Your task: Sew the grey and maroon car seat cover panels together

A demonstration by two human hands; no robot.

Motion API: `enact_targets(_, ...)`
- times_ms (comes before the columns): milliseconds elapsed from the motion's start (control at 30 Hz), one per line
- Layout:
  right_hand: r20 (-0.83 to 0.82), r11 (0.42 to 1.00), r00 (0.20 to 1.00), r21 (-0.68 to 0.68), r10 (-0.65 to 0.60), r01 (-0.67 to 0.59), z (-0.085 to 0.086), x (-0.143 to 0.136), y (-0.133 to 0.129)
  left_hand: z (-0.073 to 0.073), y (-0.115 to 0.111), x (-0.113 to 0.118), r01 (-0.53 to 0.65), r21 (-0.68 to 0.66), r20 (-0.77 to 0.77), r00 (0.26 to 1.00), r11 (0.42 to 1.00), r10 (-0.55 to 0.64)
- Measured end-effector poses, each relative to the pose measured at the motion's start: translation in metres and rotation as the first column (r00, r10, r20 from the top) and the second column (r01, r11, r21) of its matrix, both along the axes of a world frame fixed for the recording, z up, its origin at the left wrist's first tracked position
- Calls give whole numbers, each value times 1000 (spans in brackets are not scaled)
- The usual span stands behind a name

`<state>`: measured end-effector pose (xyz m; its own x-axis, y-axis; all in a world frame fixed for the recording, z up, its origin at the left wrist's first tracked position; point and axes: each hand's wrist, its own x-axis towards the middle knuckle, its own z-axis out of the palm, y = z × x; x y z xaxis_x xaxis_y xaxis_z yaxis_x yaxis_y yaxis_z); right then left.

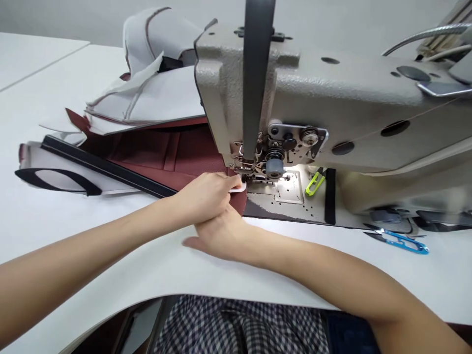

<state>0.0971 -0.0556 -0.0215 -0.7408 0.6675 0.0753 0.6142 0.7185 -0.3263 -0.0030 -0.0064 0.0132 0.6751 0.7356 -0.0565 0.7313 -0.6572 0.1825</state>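
My left hand (pixel 206 195) is closed beside the needle area of a sewing machine (pixel 221 93), with its fingers curled on the front edge of a maroon seat cover (pixel 199 152). A small white edge (pixel 239 188) shows at its fingertips. Crossing under it, my right hand (pixel 223 233) lies low against the cover's near edge. Its thumb stretches out to the left, apart from the palm, while the other fingers are hidden behind my left hand. The cover has a pale grey backing and a black strip (pixel 106 164) along its near side.
Yellow-green thread snips (pixel 314 184) lie on the machine bed (pixel 287 189), right of the needle. Blue thread snips (pixel 403 242) rest on the white table (pixel 147 268) farther right. Bulky cover folds (pixel 158 93) pile up behind and left of the machine head. A dark vertical bar (pixel 257 73) stands before it.
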Motion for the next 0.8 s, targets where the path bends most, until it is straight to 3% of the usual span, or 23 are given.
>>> enact_targets(100,-79,1000,997,0,8,-8,-4,24,-26,5,-2,1,28,-8,-6,1000,1000,-28)
enact_targets(233,-141,1000,990,9,3,-2,-15,19,-43,5,-9,6,50,65,-64,997,997,-46)
enact_targets(467,-93,1000,996,-17,-16,14,-20,2,-40,3,-18,10,36,14,-210,977,999,-32)
enact_targets(800,10,995,999,-91,-49,50,-14,1,-26,-3,-13,9,41,-18,-32,999,999,-42)
